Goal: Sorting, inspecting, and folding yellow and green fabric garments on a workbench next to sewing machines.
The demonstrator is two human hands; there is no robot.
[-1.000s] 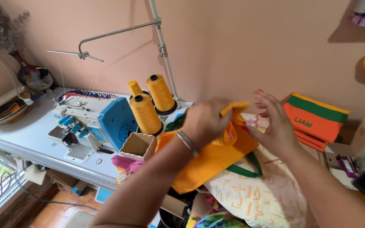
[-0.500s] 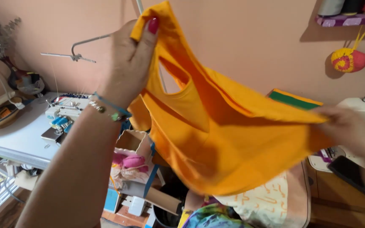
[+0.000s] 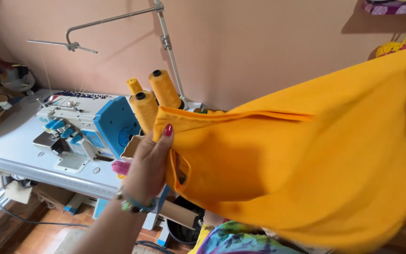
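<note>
My left hand (image 3: pixel 149 164) grips the left edge of a large orange fabric piece (image 3: pixel 306 169), thumb on top with a red-painted nail. The cloth stretches from that hand up to the right edge of the view and fills most of the right half. A folded seam runs along its upper edge. My right hand is hidden behind or beyond the cloth. Just behind my left hand stands a white and blue overlock sewing machine (image 3: pixel 85 129) with three orange thread cones (image 3: pixel 163 89) beside it.
The machine sits on a pale sewing table (image 3: pixel 15 150), with a metal thread stand (image 3: pixel 165 42) rising against the pink wall. A tie-dye cloth (image 3: pixel 231 237) lies below the orange fabric. A shelf (image 3: pixel 393 7) and a yellow hanging ornament (image 3: pixel 391 47) are at the top right.
My left hand has come down from high up to table height with the orange cloth. The cloth now spreads up to the right, and my right hand has gone out of view.
</note>
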